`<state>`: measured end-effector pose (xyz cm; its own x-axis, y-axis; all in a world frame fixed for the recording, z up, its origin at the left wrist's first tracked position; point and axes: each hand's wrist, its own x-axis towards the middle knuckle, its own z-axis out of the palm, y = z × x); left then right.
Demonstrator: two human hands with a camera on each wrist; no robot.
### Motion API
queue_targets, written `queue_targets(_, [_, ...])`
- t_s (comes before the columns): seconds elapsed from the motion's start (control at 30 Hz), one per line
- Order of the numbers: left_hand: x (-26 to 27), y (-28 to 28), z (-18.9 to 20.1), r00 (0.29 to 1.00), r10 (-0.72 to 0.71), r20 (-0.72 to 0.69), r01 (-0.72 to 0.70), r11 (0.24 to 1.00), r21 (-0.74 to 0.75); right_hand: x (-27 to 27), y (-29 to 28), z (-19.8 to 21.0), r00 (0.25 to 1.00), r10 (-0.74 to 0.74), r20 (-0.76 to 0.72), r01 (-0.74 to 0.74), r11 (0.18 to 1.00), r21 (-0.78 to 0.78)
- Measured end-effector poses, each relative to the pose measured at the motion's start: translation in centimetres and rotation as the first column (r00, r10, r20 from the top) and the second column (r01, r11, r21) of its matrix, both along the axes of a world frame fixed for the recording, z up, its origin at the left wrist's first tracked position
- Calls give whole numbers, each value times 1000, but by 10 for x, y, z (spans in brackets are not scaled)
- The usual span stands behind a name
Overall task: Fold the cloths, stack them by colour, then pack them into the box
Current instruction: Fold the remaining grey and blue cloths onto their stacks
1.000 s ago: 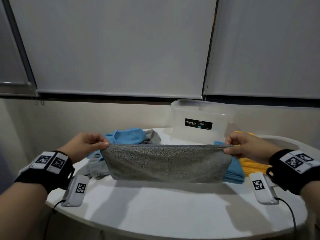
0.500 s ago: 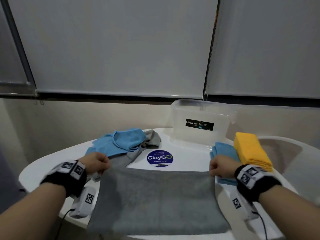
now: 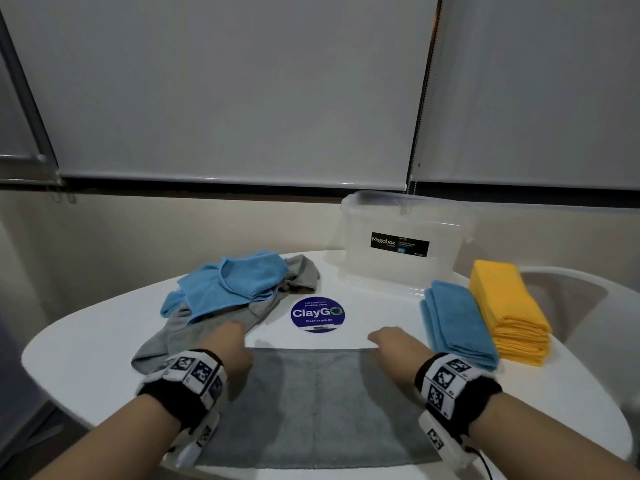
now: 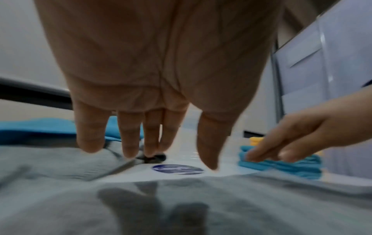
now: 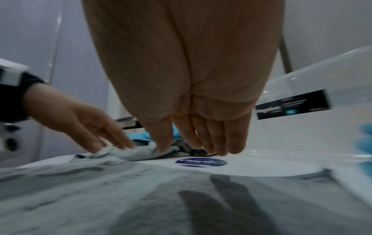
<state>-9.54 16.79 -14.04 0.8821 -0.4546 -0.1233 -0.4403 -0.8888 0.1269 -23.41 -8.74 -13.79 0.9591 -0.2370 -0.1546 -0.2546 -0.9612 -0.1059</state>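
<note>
A: Where is the grey cloth [image 3: 313,407] now?
B: It lies flat on the white table [image 3: 83,344], near the edge. The left hand [image 3: 231,348] and right hand [image 3: 398,344] are above its far corners, fingers straight, holding nothing.
A: Why flat?
B: I think so that the next fold comes out even

Dim, soft overhead light; wrist views blurred, edges warped.
</note>
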Motion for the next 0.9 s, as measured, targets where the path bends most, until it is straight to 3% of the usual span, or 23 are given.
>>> queue_targets(0.13, [-50, -36, -1, 922, -294, -254, 307, 952, 13, 3, 57, -5, 978, 162, -131, -152, 985, 84])
queue_targets(0.23, [-75, -61, -8, 889, -356, -286, 407, 903, 139, 9, 79, -20, 947, 223, -231, -217, 975, 53])
queue_targets(0.37, [-79, -75, -14, 916, -310, -257, 372, 894, 250, 10, 68, -31, 949, 163, -271, -171, 985, -5])
queue_targets(0.6, [-57, -78, -19, 919, -257, -299, 317, 933, 172, 14, 9, -38, 959, -146, -241, 163, 985, 50])
queue_targets(0.9, [-41, -72, -29, 928, -192, -320, 263, 945, 196, 11, -1, -46, 945, -168, -282, 198, 977, 79])
